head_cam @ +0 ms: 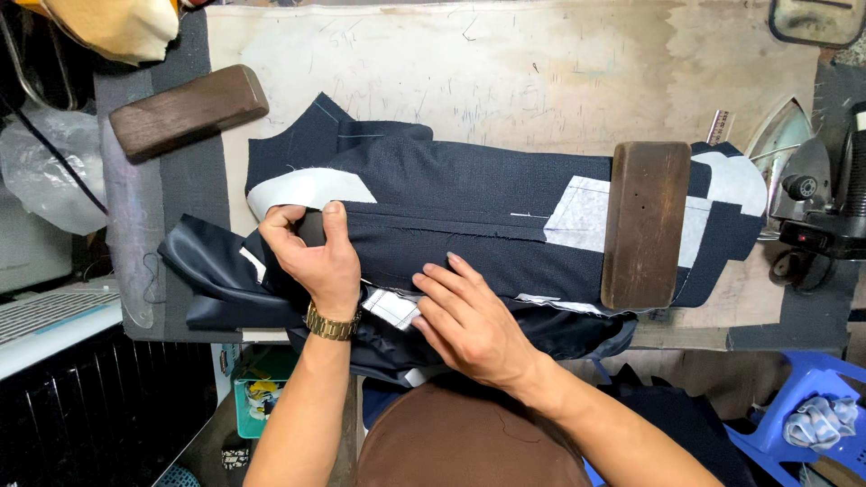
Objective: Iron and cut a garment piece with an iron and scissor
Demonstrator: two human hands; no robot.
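Note:
A dark navy garment piece (pixel 469 203) with white interfacing patches lies across the pressing board (pixel 505 72). My left hand (pixel 311 248), with a gold watch on its wrist, pinches the folded edge of the fabric near the garment's left end. My right hand (pixel 465 316) rests flat on the fabric's near edge, fingers spread and pointing left. A dark wooden block (pixel 645 224) lies on the garment's right end, holding it down.
A second wooden block (pixel 188 110) lies at the board's upper left. An iron (pixel 816 194) stands at the right edge. Shiny navy lining (pixel 212 280) hangs off the near left side. A blue plastic stool (pixel 803 415) stands at lower right, a plastic bag (pixel 50 167) at far left.

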